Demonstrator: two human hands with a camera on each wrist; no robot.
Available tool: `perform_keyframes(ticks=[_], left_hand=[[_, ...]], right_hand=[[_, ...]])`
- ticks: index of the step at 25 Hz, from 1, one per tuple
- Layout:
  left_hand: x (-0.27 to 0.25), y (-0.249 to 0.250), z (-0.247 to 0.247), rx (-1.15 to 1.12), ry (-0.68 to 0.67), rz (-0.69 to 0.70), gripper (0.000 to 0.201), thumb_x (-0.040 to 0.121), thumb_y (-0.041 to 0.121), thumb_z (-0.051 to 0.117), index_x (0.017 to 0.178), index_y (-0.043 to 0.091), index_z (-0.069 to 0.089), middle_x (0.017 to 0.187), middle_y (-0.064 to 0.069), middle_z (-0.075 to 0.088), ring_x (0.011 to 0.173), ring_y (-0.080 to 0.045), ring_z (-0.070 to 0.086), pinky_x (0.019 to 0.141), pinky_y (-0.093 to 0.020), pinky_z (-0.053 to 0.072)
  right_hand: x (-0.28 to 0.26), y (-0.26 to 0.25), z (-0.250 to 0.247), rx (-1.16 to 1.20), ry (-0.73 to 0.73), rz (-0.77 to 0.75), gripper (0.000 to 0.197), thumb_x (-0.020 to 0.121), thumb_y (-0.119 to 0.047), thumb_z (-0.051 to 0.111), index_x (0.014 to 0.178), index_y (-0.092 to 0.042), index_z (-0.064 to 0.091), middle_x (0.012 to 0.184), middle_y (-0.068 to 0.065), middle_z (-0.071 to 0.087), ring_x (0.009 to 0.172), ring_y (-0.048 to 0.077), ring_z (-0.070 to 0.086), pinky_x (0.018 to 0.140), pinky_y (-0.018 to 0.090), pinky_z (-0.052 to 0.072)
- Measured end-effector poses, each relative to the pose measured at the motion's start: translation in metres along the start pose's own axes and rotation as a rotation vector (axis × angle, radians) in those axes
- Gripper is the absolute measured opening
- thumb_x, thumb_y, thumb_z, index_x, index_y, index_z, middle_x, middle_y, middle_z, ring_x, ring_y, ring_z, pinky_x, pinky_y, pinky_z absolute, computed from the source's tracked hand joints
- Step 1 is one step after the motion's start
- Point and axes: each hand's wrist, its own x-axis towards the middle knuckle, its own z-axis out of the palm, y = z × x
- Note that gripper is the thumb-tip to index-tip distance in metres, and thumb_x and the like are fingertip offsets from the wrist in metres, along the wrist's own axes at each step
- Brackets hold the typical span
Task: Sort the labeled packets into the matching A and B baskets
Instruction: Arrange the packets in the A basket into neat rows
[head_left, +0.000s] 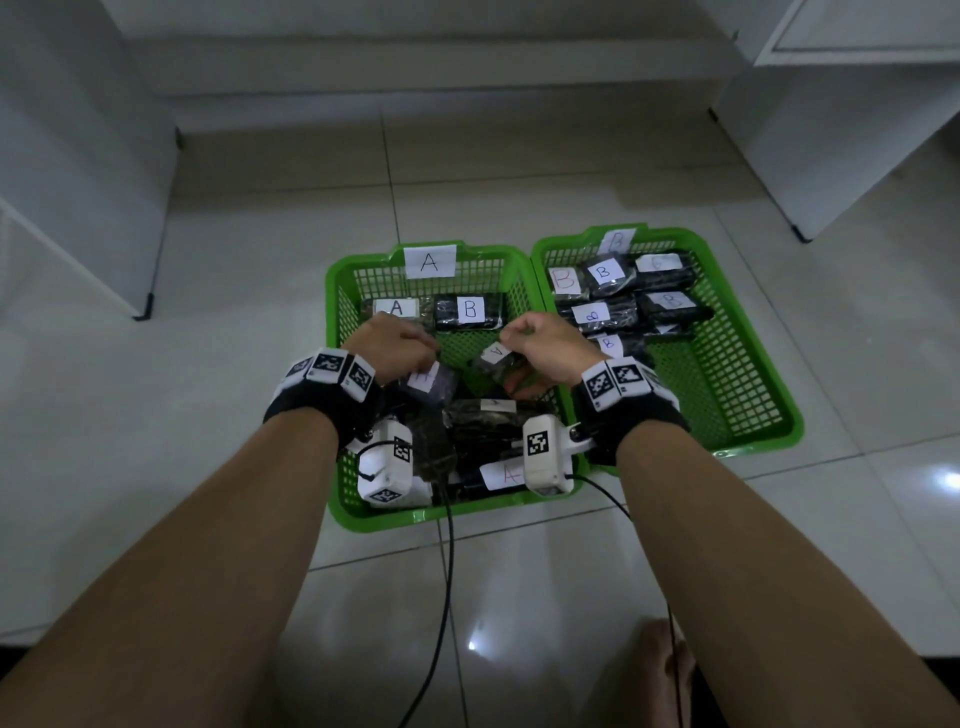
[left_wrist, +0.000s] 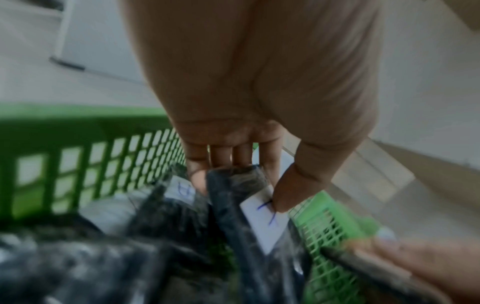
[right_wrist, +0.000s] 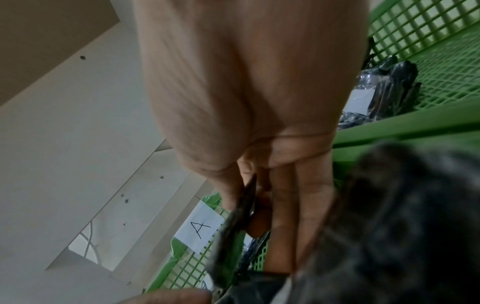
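Two green baskets stand side by side on the floor: basket A (head_left: 343, 332) on the left and basket B (head_left: 748, 343) on the right, each with a paper letter on its far wall. Over basket A, my left hand (head_left: 400, 340) pinches a dark packet (head_left: 431, 382), thumb (left_wrist: 283, 197) on its white label (left_wrist: 265, 222). My right hand (head_left: 537, 345) pinches another dark packet marked A (head_left: 496, 358) by its edge (right_wrist: 233, 224). Basket A also holds a packet marked B (head_left: 470, 310) at the back, plus several A packets. Basket B holds several B packets (head_left: 605, 273).
The baskets sit on glossy white floor tiles. White furniture stands at the left (head_left: 78, 208) and right (head_left: 831, 130), and a low step (head_left: 415, 78) runs behind. A black cable (head_left: 441, 597) runs down the floor between my forearms. A bare foot (head_left: 665, 670) shows at the bottom.
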Motion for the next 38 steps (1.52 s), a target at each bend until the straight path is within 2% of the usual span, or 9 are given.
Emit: perform_keyframes(ticks=[3, 9, 14, 19, 22, 24, 26, 32, 38], left_hand=[[0.002, -0.003, 0.0, -0.144, 0.067, -0.016, 0.021, 0.078, 0.009, 0.068, 0.079, 0.029, 0.074, 0.097, 0.006, 0.073, 0.078, -0.011, 0.066, 0.068, -0.02, 0.051], [-0.004, -0.002, 0.003, 0.12, -0.018, 0.044, 0.03, 0.079, 0.01, 0.071, 0.107, 0.022, 0.075, 0.101, 0.005, 0.065, 0.087, -0.014, 0.059, 0.065, -0.016, 0.039], [-0.006, 0.004, -0.001, 0.13, -0.103, 0.044, 0.03, 0.082, 0.011, 0.069, 0.111, 0.02, 0.073, 0.112, -0.003, 0.066, 0.081, -0.019, 0.062, 0.067, -0.025, 0.051], [-0.012, 0.006, -0.014, 0.255, -0.012, 0.007, 0.027, 0.084, 0.015, 0.059, 0.103, 0.011, 0.078, 0.11, -0.009, 0.073, 0.093, -0.027, 0.066, 0.08, -0.033, 0.056], [-0.014, 0.003, -0.026, 0.209, 0.126, -0.05, 0.028, 0.082, 0.02, 0.057, 0.097, 0.005, 0.076, 0.104, -0.012, 0.073, 0.081, -0.021, 0.062, 0.074, -0.037, 0.058], [-0.017, 0.001, -0.034, 0.22, 0.163, -0.06, 0.024, 0.082, 0.02, 0.06, 0.097, 0.012, 0.076, 0.101, -0.005, 0.07, 0.088, -0.021, 0.061, 0.072, -0.031, 0.053], [-0.021, 0.0, -0.04, 0.206, 0.176, -0.06, 0.02, 0.08, 0.018, 0.063, 0.095, 0.016, 0.076, 0.097, -0.001, 0.069, 0.089, -0.02, 0.06, 0.072, -0.027, 0.049], [-0.022, -0.022, -0.051, -0.023, 0.242, -0.121, 0.026, 0.078, 0.021, 0.057, 0.092, 0.019, 0.079, 0.093, 0.001, 0.074, 0.088, -0.02, 0.067, 0.072, -0.027, 0.053], [-0.02, -0.044, -0.063, -0.434, 0.475, -0.262, 0.032, 0.075, 0.021, 0.051, 0.093, 0.012, 0.076, 0.086, -0.014, 0.073, 0.066, -0.029, 0.062, 0.06, -0.031, 0.052]], right_hand=[[-0.001, -0.001, -0.004, -0.009, -0.01, -0.037, 0.023, 0.101, -0.024, 0.061, 0.121, -0.013, 0.063, 0.113, 0.009, 0.071, 0.084, 0.025, 0.076, 0.072, 0.045, 0.064], [-0.001, -0.002, 0.001, -0.435, -0.192, -0.097, 0.05, 0.094, -0.007, 0.066, 0.14, -0.026, 0.058, 0.142, 0.0, 0.059, 0.123, 0.02, 0.059, 0.105, 0.039, 0.05], [-0.013, 0.002, 0.007, -0.575, -0.106, -0.155, 0.055, 0.082, -0.006, 0.081, 0.131, -0.021, 0.062, 0.129, 0.0, 0.061, 0.111, 0.019, 0.06, 0.083, 0.027, 0.05], [-0.021, -0.001, 0.03, -0.736, 0.034, -0.347, 0.038, 0.076, -0.007, 0.079, 0.111, -0.018, 0.069, 0.114, -0.001, 0.065, 0.106, 0.02, 0.062, 0.089, 0.033, 0.054], [-0.031, -0.009, 0.059, -0.729, -0.024, -0.38, 0.019, 0.074, -0.029, 0.084, 0.084, -0.017, 0.072, 0.084, -0.005, 0.069, 0.082, 0.015, 0.067, 0.08, 0.035, 0.059], [-0.038, -0.01, 0.075, -0.868, -0.112, -0.346, 0.055, 0.062, -0.062, 0.086, 0.086, -0.016, 0.07, 0.082, -0.002, 0.07, 0.076, 0.017, 0.066, 0.073, 0.034, 0.057], [-0.04, -0.012, 0.083, -1.009, -0.133, -0.342, 0.072, 0.052, -0.071, 0.086, 0.092, -0.015, 0.066, 0.086, 0.0, 0.068, 0.077, 0.02, 0.065, 0.072, 0.035, 0.056], [-0.028, -0.04, 0.07, -0.877, -0.19, -0.215, 0.021, 0.078, -0.035, 0.075, 0.068, -0.016, 0.071, 0.06, 0.0, 0.065, 0.057, 0.016, 0.062, 0.056, 0.024, 0.051], [-0.017, -0.039, 0.089, -0.834, -0.034, -0.354, 0.01, 0.08, -0.021, 0.072, 0.072, -0.018, 0.068, 0.076, -0.001, 0.067, 0.075, 0.019, 0.067, 0.074, 0.036, 0.06]])
